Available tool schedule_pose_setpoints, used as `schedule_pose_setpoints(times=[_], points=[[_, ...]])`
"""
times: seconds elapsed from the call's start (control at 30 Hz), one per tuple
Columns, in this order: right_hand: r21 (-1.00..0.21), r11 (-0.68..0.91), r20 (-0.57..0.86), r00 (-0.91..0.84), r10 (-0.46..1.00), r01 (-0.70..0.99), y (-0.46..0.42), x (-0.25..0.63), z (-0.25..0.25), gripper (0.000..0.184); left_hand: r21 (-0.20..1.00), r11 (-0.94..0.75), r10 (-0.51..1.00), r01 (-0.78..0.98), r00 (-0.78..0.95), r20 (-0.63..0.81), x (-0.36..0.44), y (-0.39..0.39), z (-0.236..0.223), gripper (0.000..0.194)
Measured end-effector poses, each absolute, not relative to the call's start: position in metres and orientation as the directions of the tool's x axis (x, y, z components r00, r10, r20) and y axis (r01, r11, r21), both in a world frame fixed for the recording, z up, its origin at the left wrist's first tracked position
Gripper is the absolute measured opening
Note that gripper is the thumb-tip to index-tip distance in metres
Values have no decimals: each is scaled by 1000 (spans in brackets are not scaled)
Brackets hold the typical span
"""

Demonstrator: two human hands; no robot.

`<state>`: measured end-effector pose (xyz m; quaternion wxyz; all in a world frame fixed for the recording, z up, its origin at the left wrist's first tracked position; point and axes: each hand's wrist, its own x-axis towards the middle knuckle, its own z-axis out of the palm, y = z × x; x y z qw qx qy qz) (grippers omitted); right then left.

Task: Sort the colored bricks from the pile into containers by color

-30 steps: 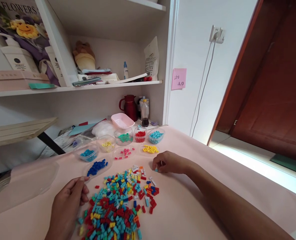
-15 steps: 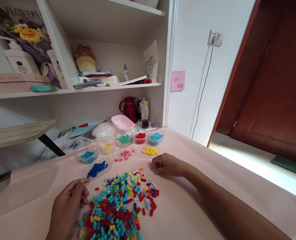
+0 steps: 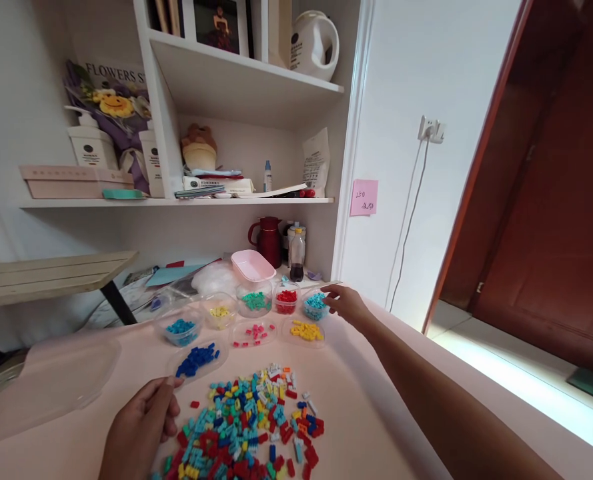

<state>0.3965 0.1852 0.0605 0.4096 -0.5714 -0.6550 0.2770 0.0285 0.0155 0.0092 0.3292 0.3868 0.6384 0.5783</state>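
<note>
My right hand reaches over the rim of a clear tub of light blue bricks, its thumb and fingers apart, and no brick shows between them. My left hand rests at the left of a mixed heap of small toy bricks, thumb pressed to its curled fingers. Whether anything is inside that grip is hidden. Just beyond it lies a shallow clear tray of dark blue bricks. A single red brick sits between my left hand and the heap.
Other clear containers hold yellow bricks, pink bricks, red bricks, green bricks, pale yellow bricks and blue bricks. Behind stand a pink basin, a dark red jug and a bottle.
My right hand has carried a small light blue brick from beside the heap up to the light blue tub, and its fingers have parted. The view has tilted upward; my left hand stays by the heap.
</note>
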Motion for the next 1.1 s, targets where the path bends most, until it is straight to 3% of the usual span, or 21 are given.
schedule_pose_setpoints(times=[0.2, 0.3, 0.37, 0.5, 0.63, 0.77, 0.97, 1.1], points=[[-923, 187, 211, 38, 977, 336, 155, 395, 51, 35, 993, 35, 875, 114, -483, 24, 31, 13, 12, 46], [-956, 160, 117, -184, 976, 245, 130, 384, 43, 36, 992, 6, 871, 127, -488, 57, 33, 11, 14, 45], [-948, 141, 23, -378, 925, 286, 116, 375, 39, 32, 990, -6, 869, 139, -489, 74, 34, 11, 15, 44], [-770, 329, 59, -452, 890, 547, 100, 359, 34, 23, 989, 7, 859, 148, -508, 70, 35, 10, 16, 45], [-606, 457, 132, -485, 865, 651, 92, 344, 29, 31, 989, 4, 859, 148, -506, 72, 35, 10, 15, 48], [-535, 551, 163, -561, 811, 641, 87, 336, 24, 30, 987, -11, 860, 161, -503, 91, 35, 9, 15, 47], [-614, 576, 176, -617, 767, 540, 89, 341, 27, 28, 987, -11, 860, 161, -502, 91, 38, 8, 17, 42], [-466, 697, 329, -625, 708, 544, 88, 339, 20, 45, 985, -15, 860, 172, -500, 100, 37, 9, 15, 41]])
